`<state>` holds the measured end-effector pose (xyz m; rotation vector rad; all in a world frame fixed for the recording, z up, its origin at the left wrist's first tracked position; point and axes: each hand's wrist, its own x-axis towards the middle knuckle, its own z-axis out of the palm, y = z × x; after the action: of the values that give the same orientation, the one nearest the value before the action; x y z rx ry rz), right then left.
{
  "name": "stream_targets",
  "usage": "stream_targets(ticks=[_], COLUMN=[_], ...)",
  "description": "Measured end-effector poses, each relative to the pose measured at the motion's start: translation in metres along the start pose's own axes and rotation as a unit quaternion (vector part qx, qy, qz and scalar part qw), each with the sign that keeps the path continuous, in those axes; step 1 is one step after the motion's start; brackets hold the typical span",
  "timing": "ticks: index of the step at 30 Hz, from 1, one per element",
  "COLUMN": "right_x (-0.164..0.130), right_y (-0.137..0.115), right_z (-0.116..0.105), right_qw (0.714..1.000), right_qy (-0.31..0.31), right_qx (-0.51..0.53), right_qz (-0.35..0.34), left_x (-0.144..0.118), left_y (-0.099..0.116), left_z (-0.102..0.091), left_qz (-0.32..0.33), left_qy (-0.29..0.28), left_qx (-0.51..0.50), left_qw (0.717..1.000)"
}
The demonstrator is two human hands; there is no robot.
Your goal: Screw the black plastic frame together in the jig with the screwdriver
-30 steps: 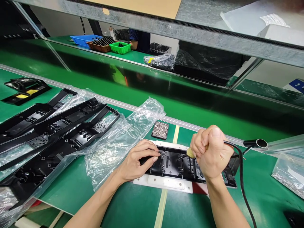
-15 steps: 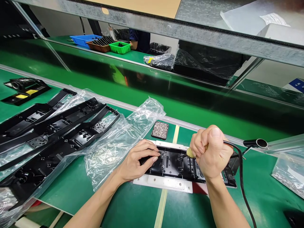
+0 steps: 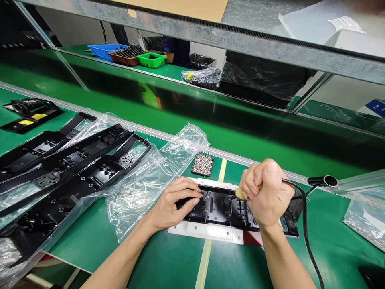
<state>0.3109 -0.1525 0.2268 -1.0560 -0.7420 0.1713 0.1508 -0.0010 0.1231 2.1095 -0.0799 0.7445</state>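
Observation:
A long black plastic housing [image 3: 219,208] lies in a white fixture [image 3: 207,232] on the green bench. My left hand [image 3: 177,202] is at its left end, fingers curled and thumb bent over the housing; what is beneath the fingers is partly hidden. In a fist, my right hand [image 3: 267,194] grips a soldering iron by its yellowish handle [image 3: 240,194]. The iron's metal tip points left and down into the middle of the housing, and its black cord [image 3: 306,224] trails from the fist. Behind the fixture sits a small black tray [image 3: 201,175] of tiny metal pieces [image 3: 202,163].
Several more black housings [image 3: 87,180] lie at left, partly on clear plastic bags [image 3: 144,184]. A metal tube holder [image 3: 327,181] stands right of the fixture. At far right is a clear bag of metal pieces [image 3: 363,228]. A shelf edge [image 3: 192,34] crosses overhead; a person [image 3: 177,52] is beyond.
Both hands, the iron and the housing keep almost the same positions. Only a very slight shift of the whole view shows.

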Motion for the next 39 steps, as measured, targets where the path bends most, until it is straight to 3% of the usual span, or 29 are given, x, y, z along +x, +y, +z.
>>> stream_targets(ticks=[39], right_x=[-0.0012], right_y=[0.0000], right_z=[-0.0005], right_qw=[1.000], right_qy=[-0.004], right_qx=[0.006], right_qz=[-0.007], left_x=[-0.0003], left_y=[-0.0001], left_z=[0.0009], left_qz=[-0.002], left_qy=[0.002], left_qx=[0.002], left_qw=[1.000])
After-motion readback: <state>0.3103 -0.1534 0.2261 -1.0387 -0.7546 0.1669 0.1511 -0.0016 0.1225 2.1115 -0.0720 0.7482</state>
